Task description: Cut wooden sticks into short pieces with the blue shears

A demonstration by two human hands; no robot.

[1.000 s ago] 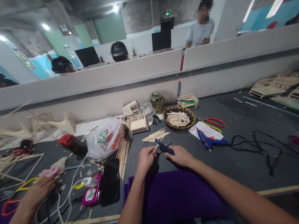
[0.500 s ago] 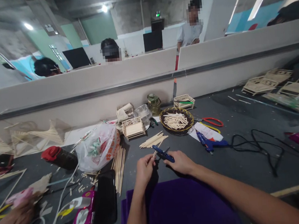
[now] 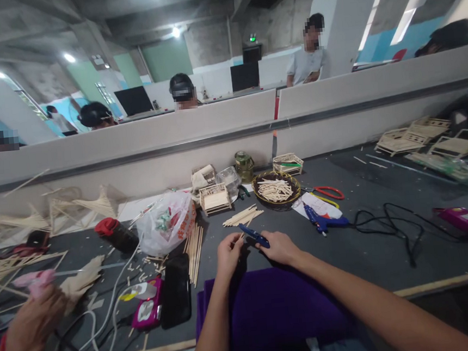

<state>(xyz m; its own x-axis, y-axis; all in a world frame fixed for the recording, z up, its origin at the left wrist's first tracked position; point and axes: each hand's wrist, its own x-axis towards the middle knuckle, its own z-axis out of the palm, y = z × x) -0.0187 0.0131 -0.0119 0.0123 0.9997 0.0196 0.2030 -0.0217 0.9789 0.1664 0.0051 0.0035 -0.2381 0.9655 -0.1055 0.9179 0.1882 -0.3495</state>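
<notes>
My left hand [image 3: 229, 255] is pinched closed at the middle of the desk, on what looks like a thin wooden stick, mostly hidden by the fingers. Close beside it, my right hand [image 3: 280, 248] grips a pair of dark blue pliers [image 3: 254, 235], whose front end points at my left fingertips. Just beyond the hands lies a small pile of wooden sticks [image 3: 243, 216]. Longer sticks [image 3: 195, 252] lie to the left. Short stick pieces fill a round woven basket [image 3: 256, 194] farther back.
A purple cloth [image 3: 278, 308] lies below my forearms. Left are a phone [image 3: 175, 291], a plastic bag [image 3: 167, 225] and a co-worker's hand [image 3: 37, 318] with a pink glue gun [image 3: 36, 280]. Right are a blue glue gun [image 3: 319, 217], scissors [image 3: 329, 192] and a black cord [image 3: 390, 227]. Small stick models [image 3: 215, 199] stand behind.
The whole view has shifted, with the desk things at left appearing farther right. My hands stay together with the pliers between them. The co-worker's pink glue gun appears higher and farther right.
</notes>
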